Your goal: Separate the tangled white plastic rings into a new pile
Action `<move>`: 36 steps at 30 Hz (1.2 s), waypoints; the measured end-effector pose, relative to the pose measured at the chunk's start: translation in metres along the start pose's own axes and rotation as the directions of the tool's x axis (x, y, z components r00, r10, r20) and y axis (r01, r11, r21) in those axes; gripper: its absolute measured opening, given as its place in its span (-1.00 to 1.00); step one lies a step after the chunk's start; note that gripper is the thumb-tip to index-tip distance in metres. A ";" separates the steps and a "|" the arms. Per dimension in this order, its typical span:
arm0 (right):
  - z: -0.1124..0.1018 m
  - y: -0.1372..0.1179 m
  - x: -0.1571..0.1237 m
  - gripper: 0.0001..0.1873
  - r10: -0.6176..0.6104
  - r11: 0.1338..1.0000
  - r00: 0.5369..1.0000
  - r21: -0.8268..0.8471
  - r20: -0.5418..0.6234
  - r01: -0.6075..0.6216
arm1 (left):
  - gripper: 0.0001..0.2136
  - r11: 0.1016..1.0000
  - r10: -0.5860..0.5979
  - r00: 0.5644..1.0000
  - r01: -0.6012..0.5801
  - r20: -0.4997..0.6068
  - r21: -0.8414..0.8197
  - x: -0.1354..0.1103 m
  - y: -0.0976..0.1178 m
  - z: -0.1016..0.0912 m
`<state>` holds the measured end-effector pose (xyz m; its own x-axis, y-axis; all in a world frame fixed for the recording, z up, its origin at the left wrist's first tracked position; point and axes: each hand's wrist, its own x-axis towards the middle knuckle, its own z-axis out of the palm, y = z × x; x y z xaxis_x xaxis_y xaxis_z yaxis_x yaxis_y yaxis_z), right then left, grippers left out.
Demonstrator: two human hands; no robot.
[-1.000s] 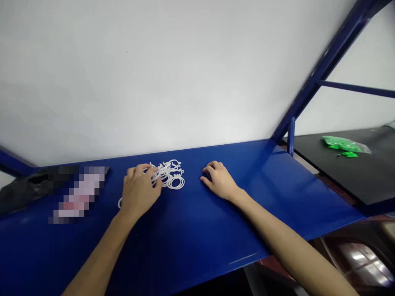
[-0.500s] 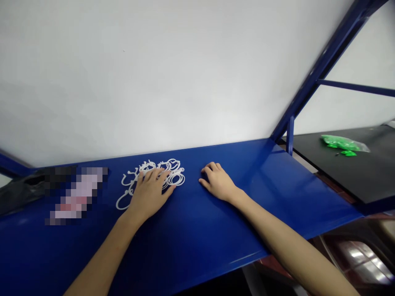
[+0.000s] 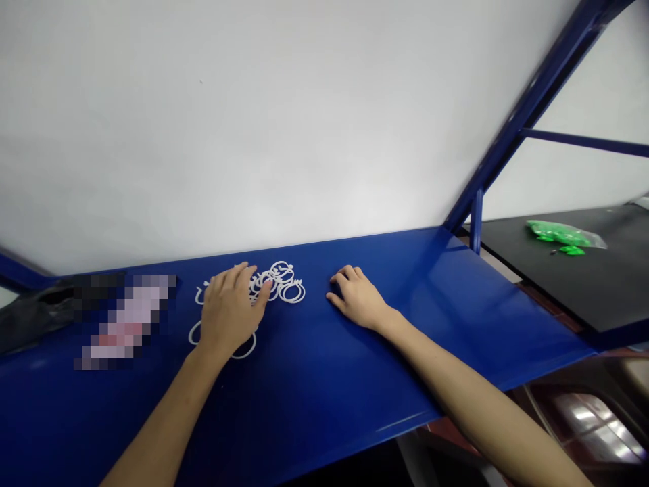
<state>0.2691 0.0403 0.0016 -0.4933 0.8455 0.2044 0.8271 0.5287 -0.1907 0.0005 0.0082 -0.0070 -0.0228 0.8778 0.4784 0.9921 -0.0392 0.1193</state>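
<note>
Several white plastic rings point(image 3: 293, 291), which look like curtain rings with small hooks or eyelets, lie in a loose cluster on the blue tabletop point(image 3: 324, 379). My left hand point(image 3: 229, 308) is spread flat over the left part of the cluster, palm down, hiding some of the rings. One ring point(image 3: 247, 348) shows below its wrist side, and another pokes out at its left. To the right of the rings, my right hand point(image 3: 357, 297) rests on the tabletop with fingers apart and slightly bent, touching no ring.
A black bag point(image 3: 30, 314) and a blurred pinkish packet point(image 3: 134, 314) lie at the left. Behind the table rises a white wall point(image 3: 304, 122). Blue metal frame bars point(image 3: 507, 128) stand at the right, beside a black table point(image 3: 568, 284) bearing a clear bag of green pieces point(image 3: 560, 234).
My left hand has shifted left across the rings, uncovering more of them on its right. A ring now shows near its wrist. My right hand has stayed in place.
</note>
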 end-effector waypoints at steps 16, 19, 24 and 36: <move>0.004 0.002 0.002 -0.63 -0.002 1.000 1.000 -0.022 -0.003 0.002 | -0.16 1.000 -0.010 0.924 0.000 0.383 0.025 -0.004 0.019 0.021; 0.004 0.003 0.002 -0.63 -0.004 1.000 1.000 -0.017 0.002 0.004 | -0.19 1.000 0.005 0.925 -0.009 0.380 0.010 -0.004 0.020 0.021; 0.002 0.002 0.002 -0.62 0.003 1.000 1.000 -0.009 0.008 -0.003 | -0.40 1.000 0.017 0.987 -0.015 0.162 -0.010 -0.001 0.012 0.021; 0.003 0.003 0.002 -0.63 -0.008 1.000 1.000 -0.010 0.003 0.008 | -0.66 0.945 -0.020 0.994 -0.017 -0.108 -0.326 0.010 -0.017 0.008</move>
<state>0.2695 0.0435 -0.0012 -0.5007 0.8416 0.2027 0.8259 0.5346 -0.1792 -0.0158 0.0212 -0.0111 -0.0555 0.8220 0.5668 0.8979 -0.2072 0.3884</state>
